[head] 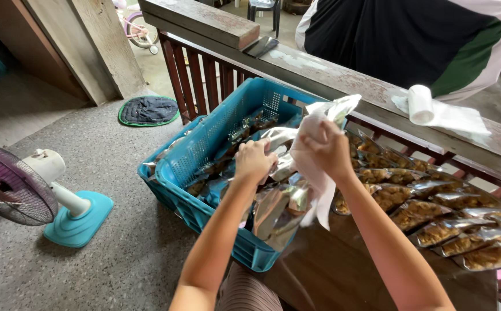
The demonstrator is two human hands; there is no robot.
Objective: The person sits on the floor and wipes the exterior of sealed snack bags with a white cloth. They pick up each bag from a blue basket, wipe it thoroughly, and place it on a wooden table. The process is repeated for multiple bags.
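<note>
Currently, your left hand (254, 160) is closed, fingers curled tight around the top edge of a clear-and-silver plastic snack pouch (276, 138). Your right hand (328, 151) sits just beside it at 3 o'clock, fingers pressed together and pinching a white cloth (313, 173) against the same pouch; the cloth hangs down below your wrist. Part of the pouch sticks up above your right hand at 12 o'clock.

Both hands are held over the near edge of a teal perforated plastic crate (204, 150), which holds more filled pouches stacked loosely inside. The crate rests at the left end of a dark brown wooden table (331, 270).

At 3 to 4 o'clock from your hands, rows of sealed pouches of golden-brown snack (434, 213) lie overlapping on the table.

At 1 o'clock, a roll of white tissue (420, 105) stands on a weathered wooden railing (342, 78), with loose sheet spread beside it. Behind the railing, another person in a black, white and green shirt (411, 40) is partly in view.

At 9 o'clock, on the speckled floor, a small electric fan with purple grille and teal base (37, 193) stands well apart from the crate.
</note>
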